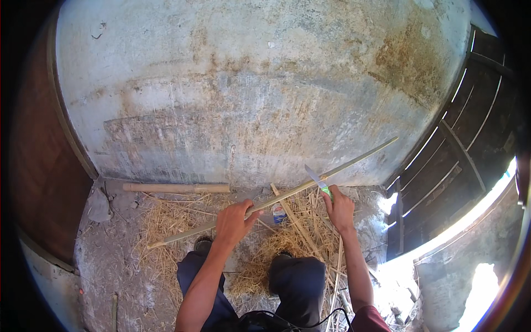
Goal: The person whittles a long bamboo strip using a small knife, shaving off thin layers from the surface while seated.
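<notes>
A long split bamboo strip (pixel 354 160) slants across in front of me, its lower left end over the straw and its upper right end before the wall. My left hand (pixel 232 221) is closed round it left of its middle. In my right hand (pixel 338 207) is a knife (pixel 316 176) with a green handle, its blade pointing up and left. The blade lies against or just over the strip, right of the middle; whether it cuts in, I cannot tell.
Straw-like shavings (pixel 282 246) cover the floor around my feet. A bamboo pole (pixel 176 188) lies along the base of the stained wall (pixel 265 99). Another strip (pixel 296 221) rests among the shavings near a small packet (pixel 279 213). Dark planks (pixel 448 144) stand at the right, a brown panel (pixel 47 144) at the left.
</notes>
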The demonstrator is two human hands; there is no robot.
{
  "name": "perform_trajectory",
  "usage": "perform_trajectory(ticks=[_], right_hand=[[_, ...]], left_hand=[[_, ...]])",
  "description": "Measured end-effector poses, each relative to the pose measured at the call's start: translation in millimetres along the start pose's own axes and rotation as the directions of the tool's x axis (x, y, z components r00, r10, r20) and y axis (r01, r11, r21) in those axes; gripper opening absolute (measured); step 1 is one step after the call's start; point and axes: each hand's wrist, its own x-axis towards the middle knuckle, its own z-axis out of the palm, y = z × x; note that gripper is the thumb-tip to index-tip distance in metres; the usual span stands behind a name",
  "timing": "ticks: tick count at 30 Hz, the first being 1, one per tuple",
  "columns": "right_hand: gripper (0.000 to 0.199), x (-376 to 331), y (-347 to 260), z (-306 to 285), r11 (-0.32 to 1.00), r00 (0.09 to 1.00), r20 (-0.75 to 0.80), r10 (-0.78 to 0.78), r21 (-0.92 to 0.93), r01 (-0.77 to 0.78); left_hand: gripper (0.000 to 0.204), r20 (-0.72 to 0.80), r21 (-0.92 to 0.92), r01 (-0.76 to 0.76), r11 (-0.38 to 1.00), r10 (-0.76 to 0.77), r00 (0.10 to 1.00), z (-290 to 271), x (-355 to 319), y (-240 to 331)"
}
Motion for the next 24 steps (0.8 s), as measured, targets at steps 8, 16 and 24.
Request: perform_trajectory(ticks=[8, 16, 24], right_hand=[[0.033, -4, 8, 6, 0.983, 0.991, 0.036, 0.132, 0.125, -0.136], [0.026, 3, -8, -2, 0.987, 0.994, 0.022, 0.111, 0.116, -0.112], [0.031, -21, 23, 34, 0.605, 0.889, 0.323, 0.324, 0.652, -0.457]], left_hand=[[0.041, 0.012, -0.035, -0.01, 0.999, 0.01, 1.0, 6, 1, 2], [0.041, 0.014, 0.008, -0.006, 1.0, 0.006, 1.0, 5, -2, -5], [0.048, 0.051, 0.032, -0.014, 0.999, 0.012, 0.999, 12, 1, -3]])
